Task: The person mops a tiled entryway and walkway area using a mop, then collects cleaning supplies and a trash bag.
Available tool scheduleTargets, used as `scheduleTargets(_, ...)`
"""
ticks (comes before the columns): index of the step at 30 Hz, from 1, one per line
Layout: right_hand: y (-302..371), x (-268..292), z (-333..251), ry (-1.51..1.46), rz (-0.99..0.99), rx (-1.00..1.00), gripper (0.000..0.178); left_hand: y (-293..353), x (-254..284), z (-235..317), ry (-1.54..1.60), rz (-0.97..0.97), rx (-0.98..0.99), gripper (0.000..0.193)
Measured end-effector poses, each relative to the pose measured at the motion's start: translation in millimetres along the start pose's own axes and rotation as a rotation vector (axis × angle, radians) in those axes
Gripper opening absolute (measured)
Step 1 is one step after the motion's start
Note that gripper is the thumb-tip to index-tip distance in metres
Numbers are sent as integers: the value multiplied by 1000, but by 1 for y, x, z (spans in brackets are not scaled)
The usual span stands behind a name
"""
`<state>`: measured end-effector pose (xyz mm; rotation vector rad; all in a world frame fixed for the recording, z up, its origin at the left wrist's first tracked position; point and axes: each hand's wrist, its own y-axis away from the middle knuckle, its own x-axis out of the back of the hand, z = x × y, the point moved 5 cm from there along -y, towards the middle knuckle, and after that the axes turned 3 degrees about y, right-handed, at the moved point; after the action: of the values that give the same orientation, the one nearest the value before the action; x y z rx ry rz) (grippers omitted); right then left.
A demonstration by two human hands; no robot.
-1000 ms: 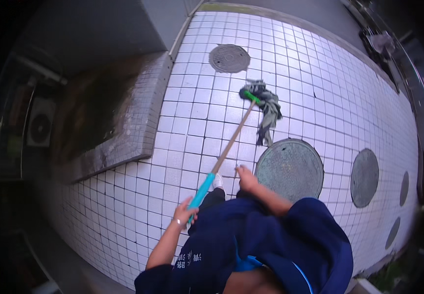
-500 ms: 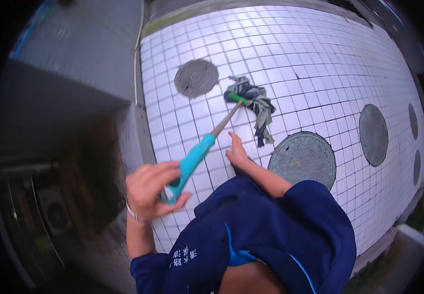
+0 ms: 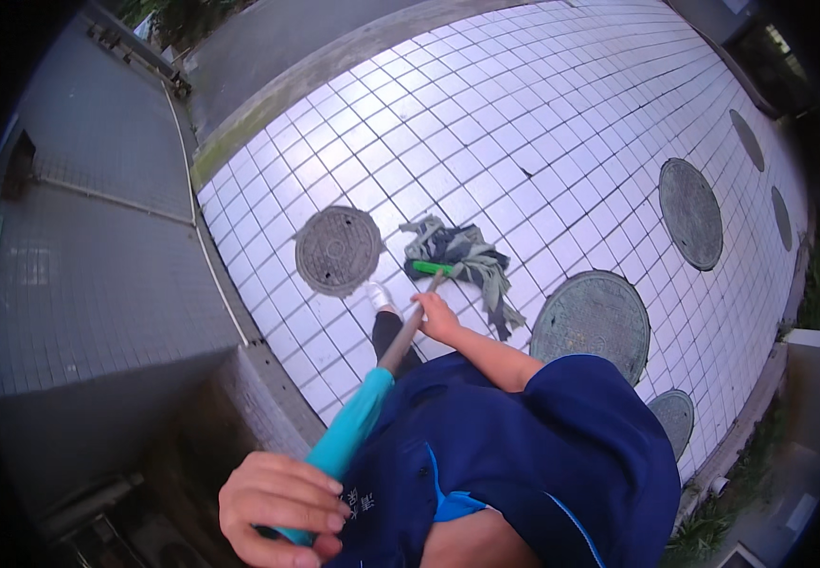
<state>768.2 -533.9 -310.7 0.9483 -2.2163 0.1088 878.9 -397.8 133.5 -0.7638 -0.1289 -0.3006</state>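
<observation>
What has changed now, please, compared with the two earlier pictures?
The right hand, free before, has taken hold of the wooden stick. The left hand has come up closer to the camera with the turquoise grip. A white shoe has stepped forward beside the small round cover. The view has turned. Unchanged: left hand holding the grip, mop head on the white tiles.

Dark-jointed floor of white square tiles (image 3: 486,142), grey-and-black cloth-strip mop head (image 3: 467,250) spread directly on it, round grey manhole covers (image 3: 592,327) set into it
</observation>
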Motion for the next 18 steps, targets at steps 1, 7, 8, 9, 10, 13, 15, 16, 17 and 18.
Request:
scheduleTargets(1,-19,-4,-2,101,0,88,33,-7,20,-3,33,-19,-34,38)
scheduleTargets(7,-121,-3,-67,102,-306,123,24,-4,205,-35,-190,725,-27,32)
scheduleTargets(8,-132,12,-95,79,-340,120,26,13,257,-42,-265,878,5,36)
scheduleTargets(9,-149,17,-114,69,-308,96,26,30,303,-39,-304,976,56,38)
scheduleTargets(10,-162,19,-128,58,-334,110,27,46,348,-41,-331,1069,116,40)
scheduleTargets(13,-190,46,-163,64,-349,61,28,90,445,-66,-342,1133,167,42)
scheduleTargets(15,-210,59,-159,142,-339,43,28,108,484,-101,-326,1240,256,41)
scheduleTargets(16,-219,67,-154,135,-321,20,28,111,496,-122,-303,1220,262,41)
scheduleTargets(17,-226,79,-152,150,-305,8,27,118,505,-142,-268,1267,296,41)
scheduleTargets(18,-233,91,-149,167,-285,-5,27,124,513,-163,-230,1311,329,41)
